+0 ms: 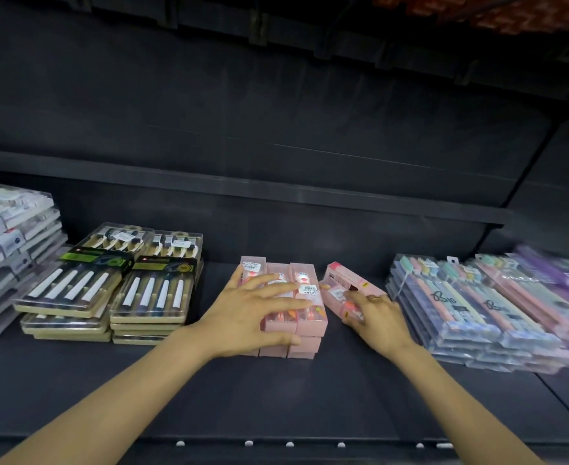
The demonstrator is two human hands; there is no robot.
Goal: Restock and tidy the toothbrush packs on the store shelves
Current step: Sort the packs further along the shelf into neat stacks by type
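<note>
Head view: left hand (256,310) lies spread flat over the stack of pink boxes (310,317) mid-shelf, thumb against its front. Right hand (373,317) grips one tilted pink box (350,286) just right of the stack. Boxes are slim, rectangular, clear-lidded; three sit side by side on top. Dark shelf (276,397) looks matte.

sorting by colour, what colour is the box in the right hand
Pink, seen in the head view: the box under the right hand.

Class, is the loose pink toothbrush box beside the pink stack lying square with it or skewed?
Skewed. The loose pink toothbrush box, under the right hand, angles away from the squared pink stack.
</note>
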